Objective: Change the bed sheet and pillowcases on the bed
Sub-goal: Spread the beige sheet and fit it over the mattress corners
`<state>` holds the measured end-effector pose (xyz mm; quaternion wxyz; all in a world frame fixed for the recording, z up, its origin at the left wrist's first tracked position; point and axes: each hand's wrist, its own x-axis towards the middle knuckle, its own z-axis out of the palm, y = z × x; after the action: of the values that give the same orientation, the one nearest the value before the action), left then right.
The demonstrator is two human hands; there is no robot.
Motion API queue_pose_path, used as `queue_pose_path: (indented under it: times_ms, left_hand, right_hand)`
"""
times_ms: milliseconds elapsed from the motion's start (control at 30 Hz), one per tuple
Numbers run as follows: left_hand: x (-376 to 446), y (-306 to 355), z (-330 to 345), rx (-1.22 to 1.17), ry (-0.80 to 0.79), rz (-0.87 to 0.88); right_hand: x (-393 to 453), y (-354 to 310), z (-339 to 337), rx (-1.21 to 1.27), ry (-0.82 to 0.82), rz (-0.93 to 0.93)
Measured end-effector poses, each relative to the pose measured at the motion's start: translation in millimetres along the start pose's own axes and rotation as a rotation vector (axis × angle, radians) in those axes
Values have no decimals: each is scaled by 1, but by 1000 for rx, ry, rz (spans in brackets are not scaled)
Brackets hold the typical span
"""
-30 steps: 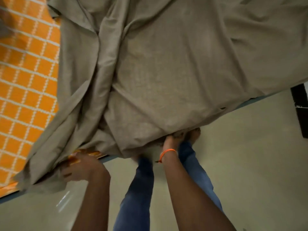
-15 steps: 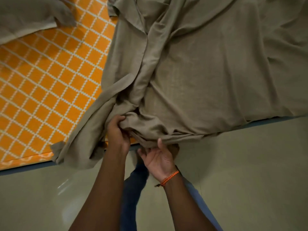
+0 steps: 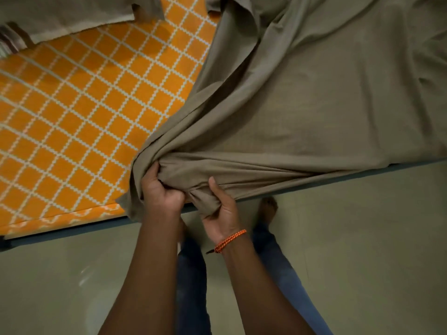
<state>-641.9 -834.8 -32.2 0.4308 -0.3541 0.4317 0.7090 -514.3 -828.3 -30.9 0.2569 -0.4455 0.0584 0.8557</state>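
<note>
both hands (image 3: 191, 197) gripping bunched sheet (image 3: 302, 112), fingertips buried

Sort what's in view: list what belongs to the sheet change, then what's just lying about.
Part of the job: grey-brown sheet, orange checked sheet, left hand and right hand, both gripping the grey-brown sheet.

Just there: orange wrist cord, floor, striped cloth.

A smooth, pale greenish floor (image 3: 362, 250) with a faint sheen runs along the bed's dark blue edge (image 3: 72, 232) in dim, warm indoor light.
</note>
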Motion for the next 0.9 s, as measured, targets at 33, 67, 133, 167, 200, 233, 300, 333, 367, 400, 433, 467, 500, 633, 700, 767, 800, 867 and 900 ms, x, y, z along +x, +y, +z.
queue_pose_path:
  times_ms: [33, 67, 133, 167, 200, 233, 300, 333, 367, 400, 433, 467, 500, 633, 700, 767, 800, 867, 900]
  left_hand:
    - [1, 15, -7, 23, 7, 6]
    - [-1, 34, -14, 44, 10, 8]
    - [-3, 69, -28, 62, 30, 5]
    - [-6, 85, -33, 62, 33, 12]
    - [-7, 98, -36, 59, 40, 26]
    - [-10, 115, -42, 57, 46, 49]
    - [-12, 148, -61, 37, 67, 112]
    - [-12, 166, -74, 17, 69, 174]
    - [-6, 184, -91, 0, 73, 264]
    - [1, 204, -112, -11, 58, 358]
    - [7, 219, -132, -9, 37, 423]
    - [11, 229, -150, 46, 52, 440]
    - [13, 233, -164, 120, 119, 435]
    - [28, 220, -199, 385, 453, 422]
    - [33, 210, -205, 445, 522, 446]
    - [33, 202, -208, 485, 618, 519]
    - [33, 197, -208, 529, 684, 561]
    - [27, 189, -198, 755, 906, 544]
    - [22, 181, -189, 892, 1034, 470]
  right_hand:
    - [0, 13, 4, -11, 17, 2]
    - [-2, 28, 12, -20, 33, -1]
    - [-3, 54, 25, -13, 60, -12]
    - [-4, 66, 31, -9, 77, -15]
    - [-4, 76, 36, 2, 79, -12]
    - [-3, 88, 42, -2, 92, -4]
    - [-3, 113, 52, -32, 97, 29]
    - [-2, 127, 58, -64, 99, 51]
    - [-1, 139, 61, -107, 105, 71]
    - [0, 155, 65, -142, 111, 92]
    - [5, 169, 63, -163, 125, 112]
    - [10, 182, 63, -168, 144, 142]
    - [13, 193, 60, -185, 180, 162]
    - [27, 234, 41, -527, 384, 308]
    - [26, 246, 36, -671, 415, 407]
    - [24, 246, 33, -730, 404, 505]
    - [22, 241, 30, -785, 362, 582]
    - [15, 228, 20, -952, 244, 791]
    - [12, 220, 12, -1009, 187, 888]
